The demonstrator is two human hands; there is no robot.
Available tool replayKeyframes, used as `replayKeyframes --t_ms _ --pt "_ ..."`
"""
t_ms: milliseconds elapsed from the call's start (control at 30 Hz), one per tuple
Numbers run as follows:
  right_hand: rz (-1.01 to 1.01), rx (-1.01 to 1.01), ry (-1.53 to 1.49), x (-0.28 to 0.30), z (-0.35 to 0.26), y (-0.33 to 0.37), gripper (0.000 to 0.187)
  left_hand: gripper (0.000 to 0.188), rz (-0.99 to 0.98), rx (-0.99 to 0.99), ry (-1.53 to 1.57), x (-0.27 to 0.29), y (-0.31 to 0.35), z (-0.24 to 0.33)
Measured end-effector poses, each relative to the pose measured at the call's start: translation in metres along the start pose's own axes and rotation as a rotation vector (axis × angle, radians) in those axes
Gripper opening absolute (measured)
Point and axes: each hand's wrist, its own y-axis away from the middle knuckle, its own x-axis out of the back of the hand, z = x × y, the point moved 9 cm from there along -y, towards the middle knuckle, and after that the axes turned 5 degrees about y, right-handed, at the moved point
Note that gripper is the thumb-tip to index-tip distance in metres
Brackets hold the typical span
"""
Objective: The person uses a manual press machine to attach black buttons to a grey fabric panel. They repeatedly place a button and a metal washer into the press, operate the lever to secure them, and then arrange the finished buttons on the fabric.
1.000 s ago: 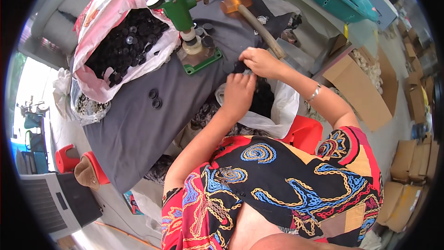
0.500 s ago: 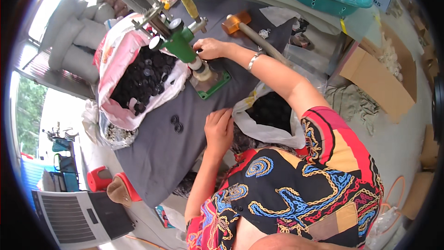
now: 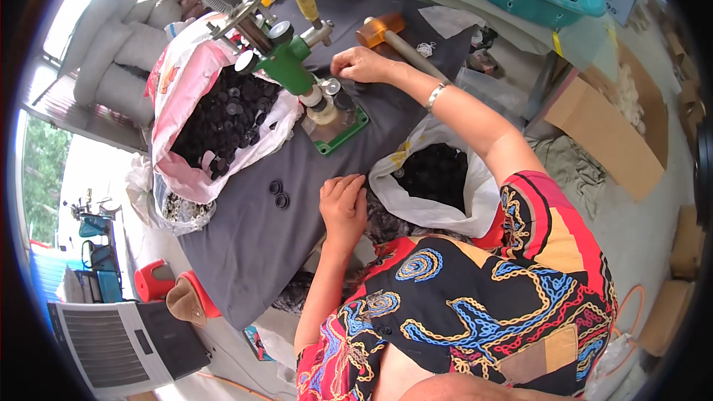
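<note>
Head camera: right hand [image 3: 364, 64] curled near the green press [image 3: 286, 67], upper centre; whether gripping, I can't tell. Left hand [image 3: 344, 212], mid-frame, lies loose beside the bench [image 3: 245, 252].

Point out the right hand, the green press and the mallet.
right hand [image 3: 362, 65], head view: back of the hand
green press [image 3: 285, 68], head view: green body
mallet [image 3: 406, 48], head view: handle

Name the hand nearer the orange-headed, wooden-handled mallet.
Right: the right hand is close beside the mallet; the left hand is farther, at the near edge of the grey cloth.
</note>
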Motion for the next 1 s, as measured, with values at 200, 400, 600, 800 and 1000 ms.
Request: replayKeyframes --t_ms 200,400,600,800,1000 --pt "-0.046 0.315 0.239 -0.046 -0.039 -0.043 0.025 0.025 -0.010 0.012 0.013 -0.002 -0.003 -0.004" --pt "-0.086 0.298 0.256 -0.050 -0.034 -0.038 0.026 0.023 0.053 0.078 0.096 0.009 -0.009 -0.015" --pt "-0.051 0.265 0.210 -0.041 -0.037 -0.029 0.023 0.024 0.183 0.287 0.016 0.026 -0.066 -0.102" --pt "-0.050 0.140 0.170 -0.021 -0.031 -0.020 0.024 0.027 0.215 0.318 -0.123 0.021 -0.103 -0.155" --pt "-0.001 0.143 0.029 -0.026 -0.022 -0.021 0.027 0.030 0.125 0.654 0.617 -0.018 -0.116 -0.184"
